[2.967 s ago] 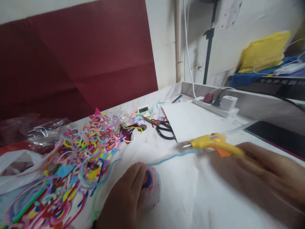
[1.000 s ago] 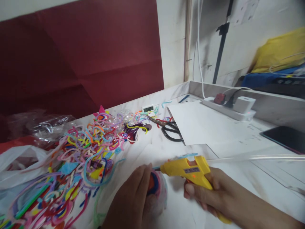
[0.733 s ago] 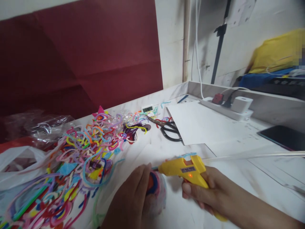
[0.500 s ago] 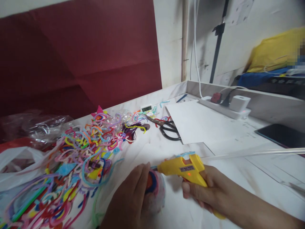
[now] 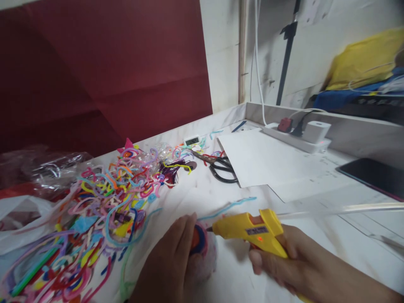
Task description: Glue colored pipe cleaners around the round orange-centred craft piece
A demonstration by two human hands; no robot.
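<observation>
My right hand (image 5: 284, 261) is wrapped round the handle of a yellow glue gun (image 5: 249, 227), whose small light glows orange. The gun's dark nozzle points left, at the rim of a round object (image 5: 206, 261) with red, blue and pink rings on top and a cloudy side. Against the left side of that object rests my left hand (image 5: 168, 256), its fingers pressed together and hiding part of it. Behind the nozzle lies a light blue fuzzy strip (image 5: 230, 207), one end near my left fingertips.
Colourful fuzzy strips (image 5: 94, 210) are heaped on the left beside a plastic bag (image 5: 25, 219). Farther back are scissors (image 5: 222, 168), a small clock (image 5: 192, 141) and white paper (image 5: 261, 158). A power strip (image 5: 293, 139) and phone (image 5: 372, 176) sit on the right.
The glue gun in my right hand has moved slightly right and down, and its nozzle is lower on the rim. More of the light blue strip shows behind it.
</observation>
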